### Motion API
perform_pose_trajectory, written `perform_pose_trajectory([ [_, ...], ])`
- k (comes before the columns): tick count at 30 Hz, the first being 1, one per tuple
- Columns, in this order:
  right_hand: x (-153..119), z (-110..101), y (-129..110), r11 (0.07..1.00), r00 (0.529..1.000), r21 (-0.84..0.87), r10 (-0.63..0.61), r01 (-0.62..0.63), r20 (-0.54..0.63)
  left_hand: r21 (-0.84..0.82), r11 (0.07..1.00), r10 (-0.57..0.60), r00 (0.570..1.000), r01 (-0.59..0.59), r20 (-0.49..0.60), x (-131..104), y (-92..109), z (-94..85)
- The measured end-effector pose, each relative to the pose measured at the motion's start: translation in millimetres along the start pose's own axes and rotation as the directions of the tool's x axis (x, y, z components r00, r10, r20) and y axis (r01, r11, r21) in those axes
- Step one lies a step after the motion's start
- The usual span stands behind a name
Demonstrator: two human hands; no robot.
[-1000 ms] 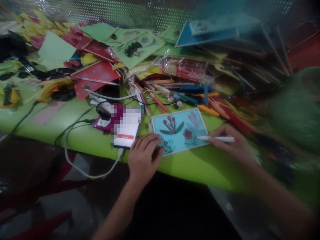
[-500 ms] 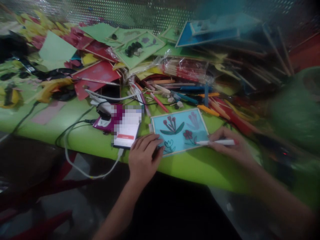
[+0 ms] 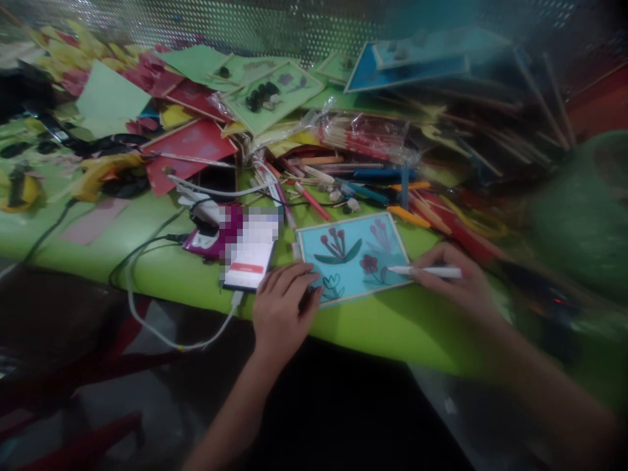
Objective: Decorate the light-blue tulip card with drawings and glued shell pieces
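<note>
So the right hand [image 3: 454, 281] has a white marker [image 3: 432, 271] pinched in its fingers, while the left hand [image 3: 287, 301] is just laid loosely over the left edge of the blue card [image 3: 353, 284]. The card's on a glossy green table [image 3: 392, 333], with craft clutter piled behind it, perforated mesh [image 3: 210, 26] way further back and a pretty dim room. Marker's long axis runs roughly side to side, tip pointing left over the card's lower right, can't tell if it's touching.
</note>
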State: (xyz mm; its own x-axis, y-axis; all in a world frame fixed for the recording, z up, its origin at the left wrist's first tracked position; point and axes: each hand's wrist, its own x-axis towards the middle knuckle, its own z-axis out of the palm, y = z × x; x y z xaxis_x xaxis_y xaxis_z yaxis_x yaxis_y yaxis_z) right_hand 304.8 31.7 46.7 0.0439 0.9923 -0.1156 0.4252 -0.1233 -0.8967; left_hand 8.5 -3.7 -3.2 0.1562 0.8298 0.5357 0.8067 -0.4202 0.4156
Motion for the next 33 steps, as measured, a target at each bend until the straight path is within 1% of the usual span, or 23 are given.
perform_pose_trajectory([
  [2, 0, -1, 0, 1.000, 1.000, -0.004, 0.003, -0.003, 0.008, -0.003, 1.000, 0.004, 1.000, -0.004, 0.000, 0, 0, -0.4],
  [5, -3, 0, -3, 0.999, 0.999, -0.017, 0.041, -0.041, -0.006, -0.005, 1.000, 0.004, 1.000, -0.004, 0.003, 1, 1, -0.7],
  [9, -7, 0, -8, 0.998, 0.997, 0.009, 0.063, -0.064, 0.033, -0.001, 1.000, 0.004, 1.000, -0.004, 0.001, 2, 1, -0.3],
  [12, -7, -2, -6, 0.995, 0.995, 0.028, 0.091, -0.092, 0.049, -0.001, 1.000, 0.008, 1.000, -0.008, -0.006, 1, 0, -0.2],
  [16, -4, -4, 0, 0.997, 0.989, 0.062, 0.039, -0.048, 0.140, -0.002, 1.000, 0.001, 1.000, -0.001, 0.004, 1, 0, -0.2],
  [17, -4, -4, 0, 0.997, 0.988, 0.069, 0.032, -0.042, 0.148, -0.004, 1.000, -0.001, 1.000, 0.001, 0.005, 1, 0, -0.2],
  [23, -10, 1, -11, 0.991, 0.992, 0.063, 0.115, -0.118, 0.047, 0.001, 1.000, 0.001, 1.000, -0.001, 0.001, 2, 1, -0.9],
  [27, -8, 1, -11, 0.997, 0.997, 0.032, 0.075, -0.076, 0.015, -0.006, 1.000, 0.001, 1.000, -0.001, 0.001, 2, 1, -0.9],
  [32, 0, -4, 4, 0.999, 0.992, 0.041, -0.013, 0.008, 0.123, -0.014, 1.000, -0.008, 1.000, 0.008, 0.002, 1, 0, 0.1],
  [33, 2, -4, 7, 0.998, 0.991, 0.051, -0.032, 0.025, 0.129, -0.013, 1.000, -0.008, 1.000, 0.008, 0.002, 1, 0, 0.2],
])
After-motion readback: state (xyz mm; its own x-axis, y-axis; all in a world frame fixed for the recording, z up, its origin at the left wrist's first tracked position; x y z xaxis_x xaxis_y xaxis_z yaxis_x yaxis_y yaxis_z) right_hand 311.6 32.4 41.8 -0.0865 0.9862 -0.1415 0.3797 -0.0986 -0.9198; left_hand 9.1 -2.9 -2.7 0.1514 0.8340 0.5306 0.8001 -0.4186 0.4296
